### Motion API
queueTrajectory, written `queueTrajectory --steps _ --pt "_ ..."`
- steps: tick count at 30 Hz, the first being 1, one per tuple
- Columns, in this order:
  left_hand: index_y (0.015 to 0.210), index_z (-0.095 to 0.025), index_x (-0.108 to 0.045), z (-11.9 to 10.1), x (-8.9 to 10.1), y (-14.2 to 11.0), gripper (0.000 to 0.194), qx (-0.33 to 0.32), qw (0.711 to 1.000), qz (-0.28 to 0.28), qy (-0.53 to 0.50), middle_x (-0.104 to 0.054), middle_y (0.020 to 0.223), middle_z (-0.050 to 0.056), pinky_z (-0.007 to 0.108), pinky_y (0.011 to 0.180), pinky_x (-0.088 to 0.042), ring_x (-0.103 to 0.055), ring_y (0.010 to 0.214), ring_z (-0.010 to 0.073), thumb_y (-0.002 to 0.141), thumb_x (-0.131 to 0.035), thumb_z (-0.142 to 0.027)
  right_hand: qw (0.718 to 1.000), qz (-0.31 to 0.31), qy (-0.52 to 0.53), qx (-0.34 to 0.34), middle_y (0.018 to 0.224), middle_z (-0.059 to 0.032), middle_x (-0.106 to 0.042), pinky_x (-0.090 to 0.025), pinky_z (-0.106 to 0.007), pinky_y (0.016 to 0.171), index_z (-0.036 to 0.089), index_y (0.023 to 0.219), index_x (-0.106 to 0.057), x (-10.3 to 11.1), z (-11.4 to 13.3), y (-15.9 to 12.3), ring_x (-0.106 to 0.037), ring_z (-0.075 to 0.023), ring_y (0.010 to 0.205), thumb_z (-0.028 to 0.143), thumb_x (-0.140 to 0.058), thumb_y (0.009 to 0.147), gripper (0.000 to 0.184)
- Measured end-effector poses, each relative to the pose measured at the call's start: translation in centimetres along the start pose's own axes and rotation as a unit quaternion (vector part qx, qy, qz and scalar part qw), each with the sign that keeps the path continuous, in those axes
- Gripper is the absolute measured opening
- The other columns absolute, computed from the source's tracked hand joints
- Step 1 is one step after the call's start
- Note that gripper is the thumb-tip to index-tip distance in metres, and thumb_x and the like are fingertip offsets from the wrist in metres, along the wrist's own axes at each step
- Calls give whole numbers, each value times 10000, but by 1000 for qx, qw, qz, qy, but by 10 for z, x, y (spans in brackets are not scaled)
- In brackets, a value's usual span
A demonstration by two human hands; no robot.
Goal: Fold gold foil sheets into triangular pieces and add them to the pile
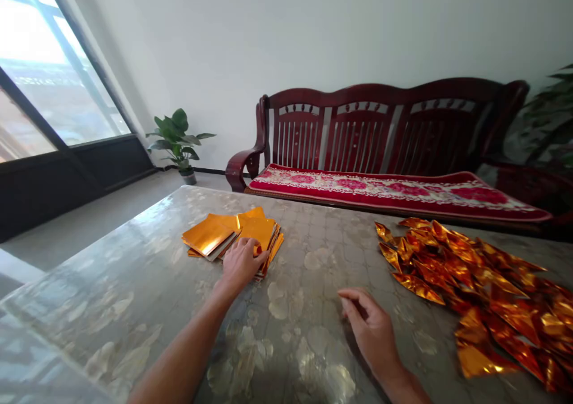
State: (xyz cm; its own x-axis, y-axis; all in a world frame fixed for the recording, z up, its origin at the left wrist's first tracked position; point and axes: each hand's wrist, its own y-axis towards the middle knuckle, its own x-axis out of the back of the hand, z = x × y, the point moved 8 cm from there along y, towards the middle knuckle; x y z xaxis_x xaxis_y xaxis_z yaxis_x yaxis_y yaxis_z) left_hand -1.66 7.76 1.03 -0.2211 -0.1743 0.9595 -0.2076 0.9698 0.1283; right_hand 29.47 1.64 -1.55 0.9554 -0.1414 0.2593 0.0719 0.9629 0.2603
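A loose stack of shiny gold foil paper sheets [210,235] lies fanned out on the table to the left. My left hand [242,262] rests at the near side of this stack, with thumb and fingers closed on the edge of a top sheet, which curls up between them. Over the middle of the table is my right hand [372,332], its fingers curled in towards the thumb, and nothing shows in its grip. On the right lies a big heap of folded gold foil pieces [470,273], pointed at their ends, apart from my right hand.
A flower-patterned cover lies over the table [308,308]. Behind its far edge stands a dark red wooden bench [358,135] with a red floral seat cover [380,190]. A potted plant [179,141] is at the back left, near a large window [58,64].
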Motion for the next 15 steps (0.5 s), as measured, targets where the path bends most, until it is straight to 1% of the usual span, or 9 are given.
queueTrajectory --steps 1,2,4,6,9,12,15 --pt "1023 -251 -661 0 0 0 322 4 1000 -3 1 -645 1121 62 331 835 -443 -600 1040 252 874 -536 -508 1000 9 -5 -16 790 -57 -677 -500 -272 614 191 839 -714 -3 -13 0 -620 -188 672 428 -609 815 260" --pt "1022 -251 -661 0 0 -1 312 8 1000 -5 1 -648 1118 62 334 837 -444 -603 1037 251 885 -521 -494 999 13 -6 -30 780 -55 -678 -498 -274 615 189 863 -717 -3 -24 0 -620 -189 667 436 -602 818 276" --pt "1006 -248 -663 0 0 -1 307 11 1000 -1 -5 -653 1109 64 333 837 -447 -609 1030 248 906 -484 -476 999 14 -7 -49 756 -50 -678 -492 -275 603 184 881 -720 -1 -35 0 -618 -192 655 448 -602 809 297" --pt "974 -243 -667 1 0 0 299 12 1000 9 -10 -654 1108 66 327 831 -449 -613 1030 246 912 -464 -454 998 13 -7 -59 722 -38 -671 -489 -276 603 183 890 -720 1 -38 0 -615 -192 643 457 -603 805 310" --pt "949 -245 -667 3 0 2 248 15 999 31 -18 -649 1129 60 316 815 -454 -615 1034 244 875 -504 -417 998 17 -8 -64 706 -30 -671 -488 -278 614 186 884 -723 2 -37 1 -615 -190 633 461 -605 797 311" --pt "974 -256 -667 5 0 4 249 17 998 46 -24 -644 1145 55 325 812 -457 -619 1019 242 835 -541 -418 998 17 -8 -66 747 -39 -690 -490 -282 623 188 879 -725 1 -38 0 -620 -193 641 463 -608 787 312" --pt "996 -263 -669 8 1 6 271 15 998 53 -31 -637 1160 58 336 835 -454 -608 1046 250 813 -561 -430 997 19 -9 -73 749 -39 -694 -490 -282 623 190 878 -727 1 -38 0 -622 -195 646 462 -607 781 313"
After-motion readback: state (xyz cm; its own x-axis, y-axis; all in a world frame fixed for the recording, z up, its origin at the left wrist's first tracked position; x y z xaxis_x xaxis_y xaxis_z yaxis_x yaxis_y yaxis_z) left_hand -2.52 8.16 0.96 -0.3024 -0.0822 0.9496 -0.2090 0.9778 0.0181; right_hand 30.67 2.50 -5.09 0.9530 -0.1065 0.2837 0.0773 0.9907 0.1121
